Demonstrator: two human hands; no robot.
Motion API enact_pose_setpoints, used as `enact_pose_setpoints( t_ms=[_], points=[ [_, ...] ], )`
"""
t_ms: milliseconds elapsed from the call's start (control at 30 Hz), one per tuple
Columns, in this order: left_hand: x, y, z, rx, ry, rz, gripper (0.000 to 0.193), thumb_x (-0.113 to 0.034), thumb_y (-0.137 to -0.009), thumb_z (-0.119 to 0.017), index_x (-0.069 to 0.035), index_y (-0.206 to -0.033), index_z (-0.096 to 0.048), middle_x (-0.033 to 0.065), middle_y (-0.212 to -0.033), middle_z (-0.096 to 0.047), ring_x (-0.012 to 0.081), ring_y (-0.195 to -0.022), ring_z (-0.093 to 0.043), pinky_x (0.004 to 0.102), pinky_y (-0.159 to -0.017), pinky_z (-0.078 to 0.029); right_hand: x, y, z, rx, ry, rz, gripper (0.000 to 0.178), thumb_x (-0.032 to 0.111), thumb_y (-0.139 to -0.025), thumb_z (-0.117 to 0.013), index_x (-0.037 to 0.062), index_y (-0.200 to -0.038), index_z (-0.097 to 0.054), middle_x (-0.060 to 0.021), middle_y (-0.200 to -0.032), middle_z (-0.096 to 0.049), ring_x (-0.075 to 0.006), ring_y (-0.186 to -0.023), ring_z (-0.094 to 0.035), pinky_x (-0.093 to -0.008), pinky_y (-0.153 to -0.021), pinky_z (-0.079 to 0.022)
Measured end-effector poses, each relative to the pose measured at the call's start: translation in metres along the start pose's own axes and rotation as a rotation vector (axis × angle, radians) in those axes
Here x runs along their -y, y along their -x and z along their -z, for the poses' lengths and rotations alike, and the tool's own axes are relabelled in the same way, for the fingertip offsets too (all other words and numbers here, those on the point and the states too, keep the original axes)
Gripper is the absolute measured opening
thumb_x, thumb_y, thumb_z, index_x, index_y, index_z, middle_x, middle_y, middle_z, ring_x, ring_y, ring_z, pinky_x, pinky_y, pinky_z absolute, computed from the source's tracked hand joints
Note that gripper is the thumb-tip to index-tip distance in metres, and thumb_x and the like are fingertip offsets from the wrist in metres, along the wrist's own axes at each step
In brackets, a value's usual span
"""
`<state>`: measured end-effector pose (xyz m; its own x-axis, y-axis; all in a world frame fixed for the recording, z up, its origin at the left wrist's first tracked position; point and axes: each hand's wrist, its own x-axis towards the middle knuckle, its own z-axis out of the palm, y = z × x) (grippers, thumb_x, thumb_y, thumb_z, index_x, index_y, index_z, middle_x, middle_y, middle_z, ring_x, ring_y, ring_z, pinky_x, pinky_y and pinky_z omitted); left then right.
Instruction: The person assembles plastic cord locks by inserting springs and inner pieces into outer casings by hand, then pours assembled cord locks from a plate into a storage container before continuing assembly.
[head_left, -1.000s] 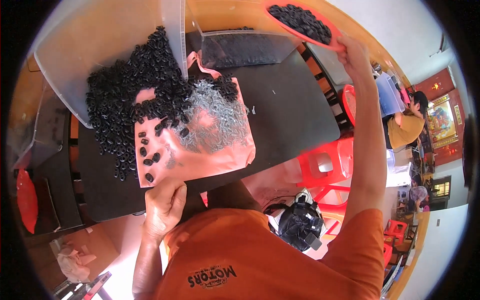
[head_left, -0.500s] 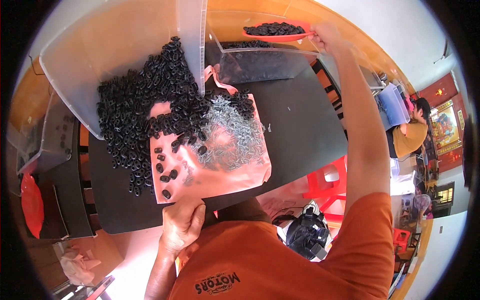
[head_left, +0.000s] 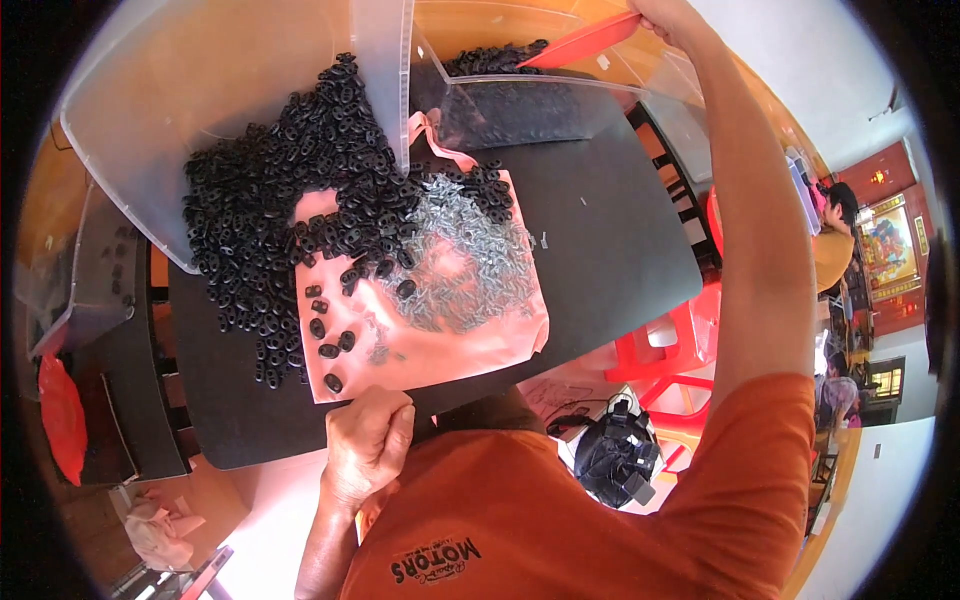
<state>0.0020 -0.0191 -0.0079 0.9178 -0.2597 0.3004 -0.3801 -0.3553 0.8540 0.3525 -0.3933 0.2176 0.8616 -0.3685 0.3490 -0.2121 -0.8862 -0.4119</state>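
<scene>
At the far side, my right hand [head_left: 680, 18] grips the rim of a shallow red plastic dish [head_left: 585, 42]. The dish is tilted steeply, its lower edge reaching down to small black oval parts with holes in a clear plastic bin [head_left: 520, 82]. Down at the table's front edge, my left hand [head_left: 368, 440] is closed in a fist, beside the near corner of a pink bag [head_left: 420, 375]. On the bag lie a heap of small silvery metal pieces [head_left: 470, 275] and some loose black parts. A large pile of black parts [head_left: 270, 200] spreads left of the bag.
A big clear bin [head_left: 130, 110] lies on its side behind the pile, on the dark table [head_left: 600, 250]. Another red dish [head_left: 62, 420] and a clear bin [head_left: 95, 285] are at far left. Red stools [head_left: 665, 335] stand right. A person [head_left: 835, 240] sits beyond.
My right arm has moved farther up and out, and the dish has gone from level and loaded to tilted into the bin. No parts show on it now. My left fist stays put.
</scene>
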Motion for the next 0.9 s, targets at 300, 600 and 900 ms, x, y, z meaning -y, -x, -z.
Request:
enact_pose_setpoints(
  t_ms=[300,600,900],
  points=[
    [0.001,0.002,-0.003,-0.034,0.000,-0.005,0.002,0.002,-0.081,-0.060,0.001,-0.083,-0.060,0.0140,-0.069,-0.058,0.0299,-0.060,-0.059,0.0352,-0.056,-0.048,-0.011,0.005,0.031,-0.190,0.183,0.388,0.031,0.012,-0.069,-0.056,-0.0155,-0.081,-0.064,-0.0339,-0.077,-0.064,-0.0403,-0.070,-0.065,-0.0448,-0.063,-0.049],
    [0.000,0.006,-0.002,-0.043,-0.002,-0.012,0.001,0.001,-0.082,-0.060,0.001,-0.082,-0.059,0.0145,-0.070,-0.058,0.0306,-0.061,-0.060,0.0354,-0.057,-0.048,-0.120,0.069,0.084,0.085,-0.671,-0.033,0.014,0.018,-0.079,-0.061,0.0048,-0.082,-0.063,-0.0010,-0.072,-0.059,-0.0105,-0.054,-0.051,-0.0251,-0.043,-0.039],
    [0.002,0.006,-0.004,-0.063,-0.002,-0.049,0.001,0.003,-0.081,-0.059,0.002,-0.082,-0.058,0.0148,-0.070,-0.057,0.0305,-0.060,-0.059,0.0353,-0.057,-0.048,-0.211,0.242,0.020,0.269,-0.987,-0.154,0.040,0.014,-0.085,-0.055,-0.0081,-0.118,-0.055,-0.0129,-0.106,-0.065,-0.0194,-0.094,-0.065,-0.0301,-0.081,-0.053]
  ],
)
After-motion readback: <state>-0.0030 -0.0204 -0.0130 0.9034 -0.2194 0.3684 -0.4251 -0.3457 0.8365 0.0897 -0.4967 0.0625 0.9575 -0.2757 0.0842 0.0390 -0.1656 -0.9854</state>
